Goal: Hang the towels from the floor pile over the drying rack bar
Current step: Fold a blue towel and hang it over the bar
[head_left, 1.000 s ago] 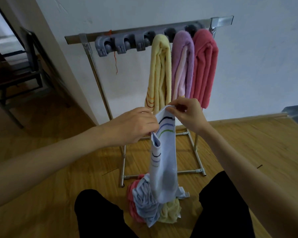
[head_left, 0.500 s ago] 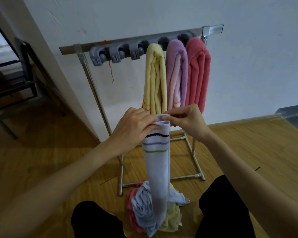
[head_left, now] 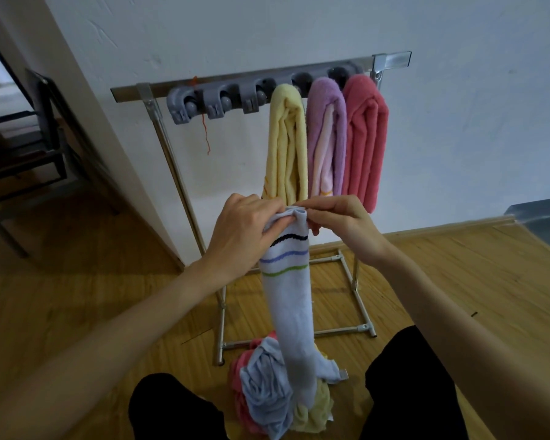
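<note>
A pale blue towel (head_left: 291,306) with black, blue and green stripes hangs straight down from both my hands. My left hand (head_left: 240,236) grips its bunched top edge from the left, and my right hand (head_left: 337,222) pinches that edge from the right. Its lower end reaches the floor pile (head_left: 261,389) of pink, blue and yellow towels between my knees. Behind stands the drying rack, whose bar (head_left: 223,85) carries a yellow towel (head_left: 288,147), a purple towel (head_left: 327,134) and a pink towel (head_left: 365,138) on its right half.
Grey clips (head_left: 218,101) line the left half of the bar, where nothing hangs. The rack's metal base frame (head_left: 359,328) lies on the wooden floor against a white wall. A dark chair (head_left: 23,147) stands at the far left beyond a wall corner.
The towel's top edge has been gathered tighter between my hands, and the striped end now hangs straighter. My view has tipped down slightly, so the rack sits lower in view.
</note>
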